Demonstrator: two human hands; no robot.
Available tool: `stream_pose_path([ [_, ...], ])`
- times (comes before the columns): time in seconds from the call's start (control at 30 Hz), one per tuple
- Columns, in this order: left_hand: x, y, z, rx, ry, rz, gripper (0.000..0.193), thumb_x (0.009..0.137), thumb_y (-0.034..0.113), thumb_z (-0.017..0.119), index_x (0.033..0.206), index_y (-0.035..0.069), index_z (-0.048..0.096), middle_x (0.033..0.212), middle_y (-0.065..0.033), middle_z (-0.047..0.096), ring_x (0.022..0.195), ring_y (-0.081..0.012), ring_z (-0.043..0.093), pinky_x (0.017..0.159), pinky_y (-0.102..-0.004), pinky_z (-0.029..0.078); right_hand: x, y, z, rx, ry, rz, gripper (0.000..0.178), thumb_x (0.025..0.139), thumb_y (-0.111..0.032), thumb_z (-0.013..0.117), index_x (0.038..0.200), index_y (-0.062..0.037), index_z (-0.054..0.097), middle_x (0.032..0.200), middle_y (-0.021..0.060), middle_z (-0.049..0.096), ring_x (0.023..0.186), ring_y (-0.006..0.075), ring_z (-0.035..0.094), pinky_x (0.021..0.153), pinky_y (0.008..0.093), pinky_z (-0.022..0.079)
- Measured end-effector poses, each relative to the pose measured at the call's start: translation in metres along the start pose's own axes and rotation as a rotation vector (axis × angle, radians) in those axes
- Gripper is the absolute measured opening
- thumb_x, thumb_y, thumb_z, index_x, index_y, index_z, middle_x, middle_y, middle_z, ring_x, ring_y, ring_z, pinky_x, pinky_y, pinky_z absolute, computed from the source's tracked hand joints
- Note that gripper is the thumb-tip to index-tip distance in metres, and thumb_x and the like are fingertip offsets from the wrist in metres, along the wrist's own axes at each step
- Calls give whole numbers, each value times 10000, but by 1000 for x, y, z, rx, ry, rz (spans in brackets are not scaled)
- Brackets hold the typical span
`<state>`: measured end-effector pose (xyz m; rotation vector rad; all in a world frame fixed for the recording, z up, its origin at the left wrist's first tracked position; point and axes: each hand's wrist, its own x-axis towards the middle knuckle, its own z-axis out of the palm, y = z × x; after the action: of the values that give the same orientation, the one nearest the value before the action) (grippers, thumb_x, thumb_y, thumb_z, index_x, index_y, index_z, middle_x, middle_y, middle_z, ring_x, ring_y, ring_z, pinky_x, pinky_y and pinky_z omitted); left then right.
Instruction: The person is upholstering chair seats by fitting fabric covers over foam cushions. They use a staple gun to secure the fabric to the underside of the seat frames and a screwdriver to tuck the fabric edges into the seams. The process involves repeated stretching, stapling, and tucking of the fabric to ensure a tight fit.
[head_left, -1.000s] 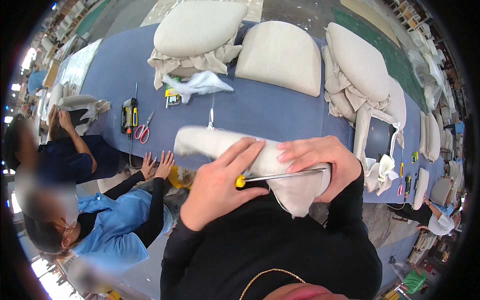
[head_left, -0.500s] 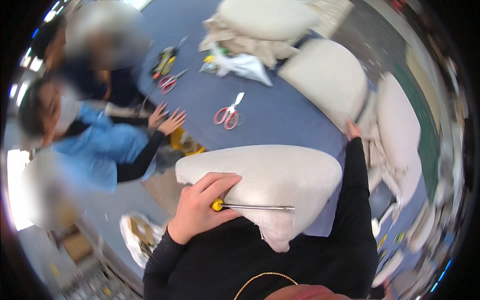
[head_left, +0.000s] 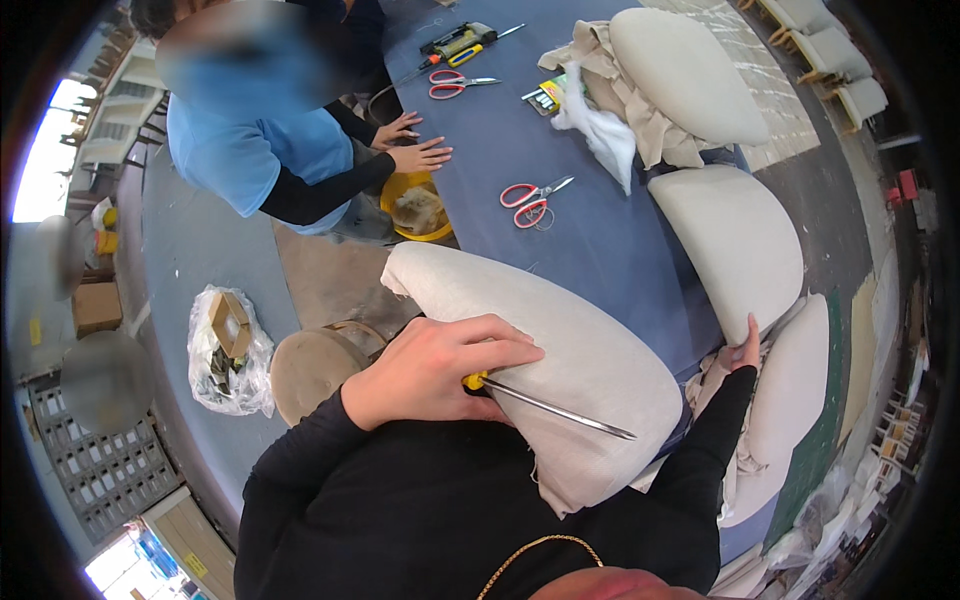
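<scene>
My left hand [head_left: 435,368] is closed around the yellow handle of a screwdriver [head_left: 560,408]. The long metal shaft points right, across a beige fabric-covered cushion [head_left: 570,330] that lies against my body at the table edge. The fingers of that hand also rest on the cushion's fabric. My right arm stretches out to the right, where my right hand [head_left: 744,348] grips the near corner of a second beige cushion [head_left: 735,235]; some of its fingers are hidden. Loose cloth hangs beside that hand, next to a third cushion [head_left: 790,400].
On the blue table [head_left: 480,210] lie red-handled scissors [head_left: 533,203], another pair [head_left: 460,84], tools [head_left: 460,45] and white wadding [head_left: 605,135]. Another cushion [head_left: 685,75] rests farther back. Across the left edge, a person in blue [head_left: 260,150] has hands on the table above a yellow bucket [head_left: 418,208].
My view has swung, showing more floor on the left. The cushion before me now slants down to the right, and the screwdriver's shaft tilts downward. Both hands keep their places.
</scene>
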<state>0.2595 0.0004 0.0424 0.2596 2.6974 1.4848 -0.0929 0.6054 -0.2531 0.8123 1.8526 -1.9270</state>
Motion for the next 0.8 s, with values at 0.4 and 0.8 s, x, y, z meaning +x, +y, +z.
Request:
stream_pose_path([
  [0.4, -6, -39, -33, -48, -58, 161, 639, 754, 306, 919, 1346, 175, 718, 1311, 9, 719, 1082, -234, 739, 833, -339, 601, -193, -157, 92, -381, 177, -386, 423, 1001, -500, 678, 1265, -171, 654, 970, -36, 651, 719, 43, 537, 542, 202, 338],
  [0.8, -7, -68, -49, -78, -16, 245, 639, 747, 339, 929, 1327, 155, 734, 1289, -11, 740, 1100, -249, 746, 880, -354, 609, -209, -204, 175, -1742, 257, -1225, 643, 762, 40, 668, 1334, -250, 703, 1558, 108, 518, 1249, 378, 645, 985, 454, 556],
])
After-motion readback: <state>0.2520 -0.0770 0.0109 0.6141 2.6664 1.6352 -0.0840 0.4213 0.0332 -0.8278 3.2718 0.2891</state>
